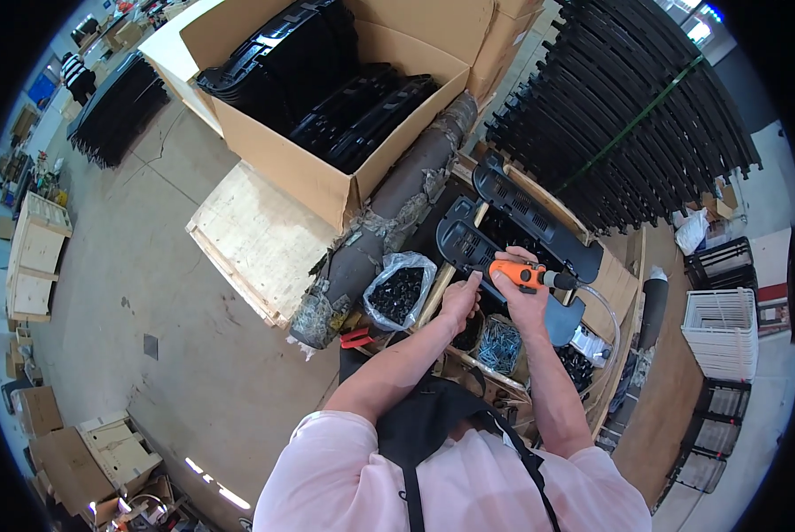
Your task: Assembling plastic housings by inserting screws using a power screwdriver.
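My right hand (523, 293) is wrapped round an orange power screwdriver (514, 273), with a dark rear end and a pale cord or hose trailing from it. Its front points left, over a long black plastic panel (464, 245) with slots. Close to that front end, my left hand (461, 301) has its thumb and fingers pressed together; whatever it may pinch is too small to make out. A second slotted panel (530, 213) lies alongside, farther off. Below my hands stands a box of bluish metal screws (500, 344).
A clear bag of small black parts (395, 297) and red-handled pliers (356, 338) lie at the left. A padded roll (362, 253) runs before a carton (362, 182) of black panels. A strapped stack of black parts (628, 106) stands far right.
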Available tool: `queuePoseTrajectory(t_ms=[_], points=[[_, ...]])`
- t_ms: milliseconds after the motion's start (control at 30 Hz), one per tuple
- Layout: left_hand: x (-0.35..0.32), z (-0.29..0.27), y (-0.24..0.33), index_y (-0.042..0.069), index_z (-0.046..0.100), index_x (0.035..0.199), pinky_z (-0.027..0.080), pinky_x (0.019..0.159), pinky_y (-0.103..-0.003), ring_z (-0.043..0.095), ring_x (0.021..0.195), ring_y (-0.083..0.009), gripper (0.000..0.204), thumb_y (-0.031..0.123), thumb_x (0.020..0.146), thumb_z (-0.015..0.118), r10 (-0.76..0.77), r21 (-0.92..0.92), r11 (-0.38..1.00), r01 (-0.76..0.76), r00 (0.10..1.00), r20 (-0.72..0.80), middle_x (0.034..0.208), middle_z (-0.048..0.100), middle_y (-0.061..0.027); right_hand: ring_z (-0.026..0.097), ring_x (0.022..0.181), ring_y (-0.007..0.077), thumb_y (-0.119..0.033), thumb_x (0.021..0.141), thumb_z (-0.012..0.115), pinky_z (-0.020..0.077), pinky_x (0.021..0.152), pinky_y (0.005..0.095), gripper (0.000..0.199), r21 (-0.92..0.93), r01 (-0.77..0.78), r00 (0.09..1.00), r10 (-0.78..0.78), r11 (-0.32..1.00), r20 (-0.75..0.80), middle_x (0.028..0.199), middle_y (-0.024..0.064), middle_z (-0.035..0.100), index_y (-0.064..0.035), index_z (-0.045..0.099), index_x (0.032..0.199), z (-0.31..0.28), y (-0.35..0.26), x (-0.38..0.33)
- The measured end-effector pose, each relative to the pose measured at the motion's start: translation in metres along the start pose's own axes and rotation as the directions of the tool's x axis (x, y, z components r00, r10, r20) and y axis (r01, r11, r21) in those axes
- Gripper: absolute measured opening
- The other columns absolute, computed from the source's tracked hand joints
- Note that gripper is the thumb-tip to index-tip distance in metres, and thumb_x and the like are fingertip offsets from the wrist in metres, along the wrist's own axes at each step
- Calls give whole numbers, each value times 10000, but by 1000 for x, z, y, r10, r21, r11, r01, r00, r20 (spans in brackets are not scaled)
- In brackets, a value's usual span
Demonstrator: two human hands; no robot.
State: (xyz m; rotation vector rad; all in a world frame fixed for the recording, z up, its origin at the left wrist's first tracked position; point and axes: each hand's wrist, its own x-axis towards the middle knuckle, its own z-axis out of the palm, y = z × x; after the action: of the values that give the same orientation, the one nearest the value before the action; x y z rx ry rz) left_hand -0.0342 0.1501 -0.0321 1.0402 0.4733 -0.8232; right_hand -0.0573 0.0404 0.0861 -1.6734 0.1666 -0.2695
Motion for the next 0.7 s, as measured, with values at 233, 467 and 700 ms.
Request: queuePoseTrajectory(t_ms=[233, 467, 700], points=[[4, 0, 0, 98, 596, 849, 365, 467, -265, 485, 548, -100, 409, 435, 1069, 524, 45, 33, 998, -44, 999, -14, 709, 540, 15, 671, 1087, 163, -22, 840, 785, 538, 996, 322, 488, -95, 1, 998, 4, 996, 60, 1202, 107, 700, -18, 598, 1291, 7, -7, 2], [2, 3, 4, 100, 586, 825, 362, 466, -266, 482, 541, -105, 411, 420, 1073, 518, 20, 49, 999, -19, 1000, -20, 707, 542, 12, 666, 1097, 165, -19, 847, 778, 530, 1009, 325, 483, -98, -1, 997, 8, 995, 73, 1213, 106, 692, -19, 597, 1294, 6, -9, 2], [2, 1, 3, 87, 595, 835, 370, 467, -267, 493, 553, -105, 416, 425, 1068, 527, 31, 38, 999, -30, 999, -15, 712, 545, 5, 668, 1092, 167, -20, 843, 775, 526, 1012, 334, 481, -82, -23, 996, 30, 996, 86, 1209, 109, 699, -22, 599, 1291, 5, -10, 5]])
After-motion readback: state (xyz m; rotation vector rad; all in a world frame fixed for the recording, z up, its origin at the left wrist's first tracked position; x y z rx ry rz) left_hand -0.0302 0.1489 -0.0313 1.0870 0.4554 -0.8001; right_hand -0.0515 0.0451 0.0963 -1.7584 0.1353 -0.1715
